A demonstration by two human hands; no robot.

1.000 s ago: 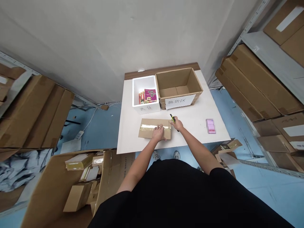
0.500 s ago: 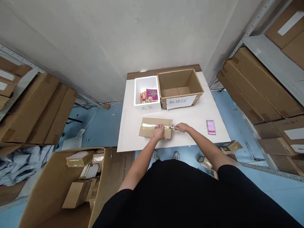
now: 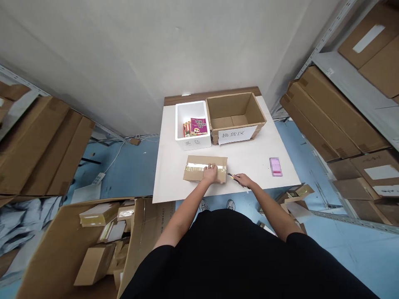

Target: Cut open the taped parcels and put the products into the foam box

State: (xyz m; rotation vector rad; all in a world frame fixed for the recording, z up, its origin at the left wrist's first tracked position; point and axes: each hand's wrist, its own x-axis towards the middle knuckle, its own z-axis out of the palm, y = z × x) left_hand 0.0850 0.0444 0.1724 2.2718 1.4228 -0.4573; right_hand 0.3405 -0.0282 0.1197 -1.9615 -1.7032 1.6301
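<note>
A flat cardboard parcel (image 3: 199,168) sealed with clear tape lies on the white table (image 3: 174,166). My left hand (image 3: 210,173) presses down on its top near the right end, fingers curled. My right hand (image 3: 245,180) is closed round a small utility knife (image 3: 232,176), whose tip points at the parcel's right front corner, just off the box.
At the back of the table stand a white foam box (image 3: 190,143) holding colourful packets and an open, labelled cardboard box (image 3: 237,133). A pink item (image 3: 275,166) lies at the right. Shelves of cartons flank both sides; a large carton of parcels (image 3: 96,241) sits on the floor at left.
My right hand with the knife swung from the parcel's far right corner along its right end to the near right corner. The left hand stayed on the parcel.
</note>
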